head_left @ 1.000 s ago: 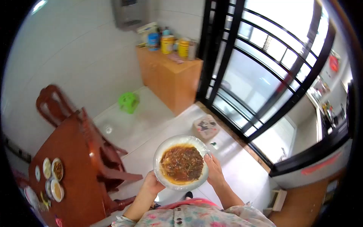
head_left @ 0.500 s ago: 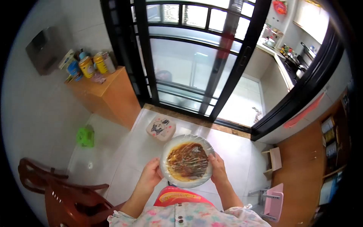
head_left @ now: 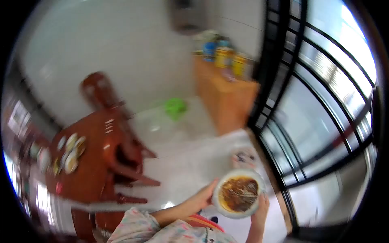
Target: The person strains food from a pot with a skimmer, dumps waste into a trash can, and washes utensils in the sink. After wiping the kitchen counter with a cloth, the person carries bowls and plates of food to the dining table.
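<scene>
A round white plate of brown, saucy food with a shiny clear film over it is held level in front of the body, lower right of centre. My left hand grips its left rim. On the right rim, my right hand has its fingers closed round the edge. Motion blurs the whole view, so fine detail of the food is lost.
At left stands a brown wooden table with several small dishes and chairs. A wooden cabinet bears cans. A green stool, a pale stool and a black-framed glass door are beyond.
The view has swung left, bringing the table and dishes back in and taking the kitchen mostly out. The plate, still in both hands, now appears farther right.
</scene>
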